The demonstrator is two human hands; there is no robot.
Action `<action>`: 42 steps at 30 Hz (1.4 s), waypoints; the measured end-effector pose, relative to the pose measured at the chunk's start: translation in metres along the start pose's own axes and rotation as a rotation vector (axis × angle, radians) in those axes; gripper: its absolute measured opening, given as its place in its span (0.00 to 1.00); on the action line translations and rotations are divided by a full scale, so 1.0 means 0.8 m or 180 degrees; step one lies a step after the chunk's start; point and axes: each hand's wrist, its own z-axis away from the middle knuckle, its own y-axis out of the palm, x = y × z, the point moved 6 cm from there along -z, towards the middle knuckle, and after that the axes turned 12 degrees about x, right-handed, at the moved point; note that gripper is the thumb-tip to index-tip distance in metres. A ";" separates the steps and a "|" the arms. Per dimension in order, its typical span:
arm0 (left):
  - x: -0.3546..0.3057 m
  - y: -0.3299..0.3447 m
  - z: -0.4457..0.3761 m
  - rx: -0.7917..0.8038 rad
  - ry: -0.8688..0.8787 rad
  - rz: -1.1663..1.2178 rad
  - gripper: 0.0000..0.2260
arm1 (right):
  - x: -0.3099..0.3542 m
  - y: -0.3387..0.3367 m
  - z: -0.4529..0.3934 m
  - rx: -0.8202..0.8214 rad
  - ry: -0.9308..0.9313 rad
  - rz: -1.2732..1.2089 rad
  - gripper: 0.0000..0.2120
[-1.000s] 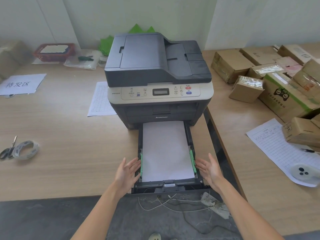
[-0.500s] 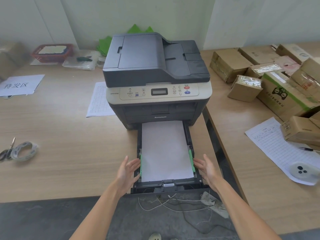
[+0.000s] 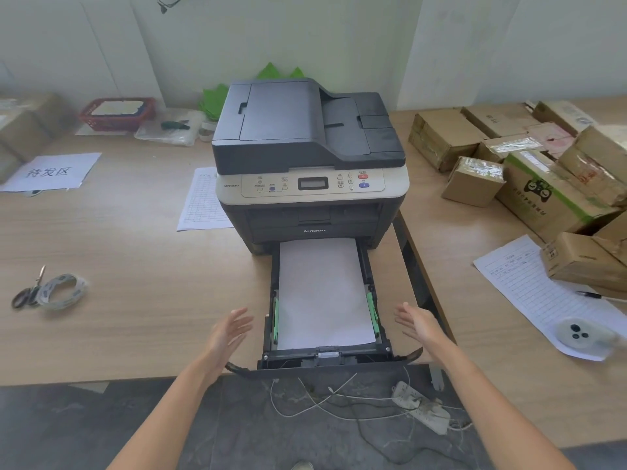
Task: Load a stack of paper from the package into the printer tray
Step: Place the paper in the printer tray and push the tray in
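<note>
A dark grey printer (image 3: 307,157) stands on the wooden table. Its black paper tray (image 3: 325,361) is pulled out toward me over the table's front edge. A white stack of paper (image 3: 322,293) lies flat in the tray between two green side guides (image 3: 372,312). My left hand (image 3: 228,332) hovers open to the left of the tray, palm facing it, not touching. My right hand (image 3: 418,325) hovers open to the right of the tray, also apart from it. No paper package is in view.
Scissors and a tape roll (image 3: 61,292) lie at the left. Cardboard boxes (image 3: 543,184) crowd the right-hand table, with a printed form (image 3: 529,283) and a white round device (image 3: 582,335). A printed sheet (image 3: 203,201) lies beside the printer. Cables and a power strip (image 3: 420,408) lie on the floor below the tray.
Both hands have drawn outward from the tray's sides, where they rested by the green guides, and now hang apart from it. The paper and tray have stayed put.
</note>
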 end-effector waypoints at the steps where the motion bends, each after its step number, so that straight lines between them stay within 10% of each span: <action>1: 0.003 -0.011 0.007 -0.0087 0.0039 -0.0011 0.19 | -0.003 -0.007 0.004 -0.0039 -0.0001 0.0060 0.20; 7: 0.042 -0.033 0.048 -0.0315 -0.0047 -0.0108 0.19 | -0.055 -0.029 0.041 -0.0110 0.0150 -0.0219 0.18; 17: 0.104 0.016 0.088 -0.0723 0.0336 0.2168 0.10 | -0.108 0.016 0.074 -0.0337 -0.0163 -0.1914 0.24; 42: -0.011 0.009 -0.050 -0.0807 0.0997 0.2072 0.21 | 0.015 0.022 -0.049 -0.0731 -0.0735 -0.2873 0.23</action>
